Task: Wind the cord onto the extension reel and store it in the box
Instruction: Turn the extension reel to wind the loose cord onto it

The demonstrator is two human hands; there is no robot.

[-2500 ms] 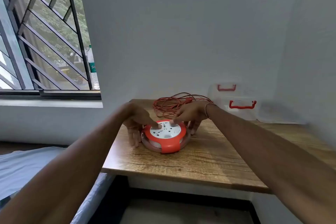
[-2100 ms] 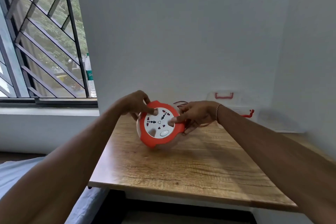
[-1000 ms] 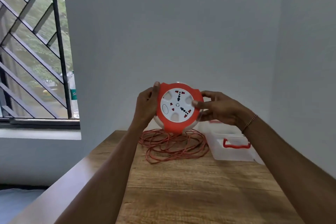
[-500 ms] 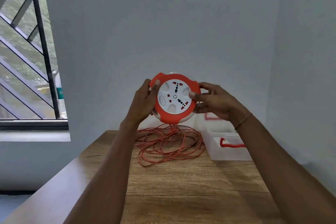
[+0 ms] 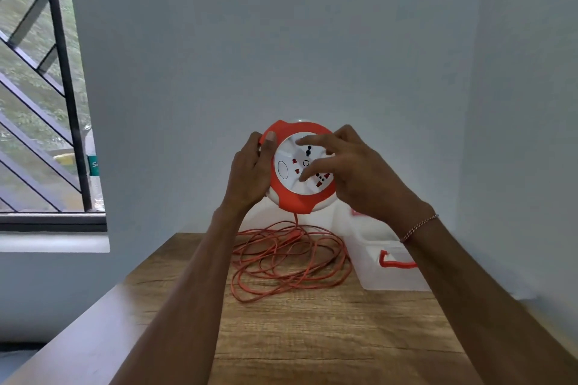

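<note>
While my left hand (image 5: 250,170) grips the extension reel (image 5: 300,170) upright above the desk (image 5: 312,337), my right hand's spread fingers (image 5: 308,142) press its socket face to wind the loose cord (image 5: 291,259) lying below.

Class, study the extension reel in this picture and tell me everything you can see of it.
The extension reel is a round plastic disc, with an orange rim and a white socket face carrying red and black slots. It is held upright above the wooden table, face toward the camera. The left hand grips its left edge; the right hand spreads its fingers over the face. The orange cord hangs from its bottom to a loose pile.
</note>
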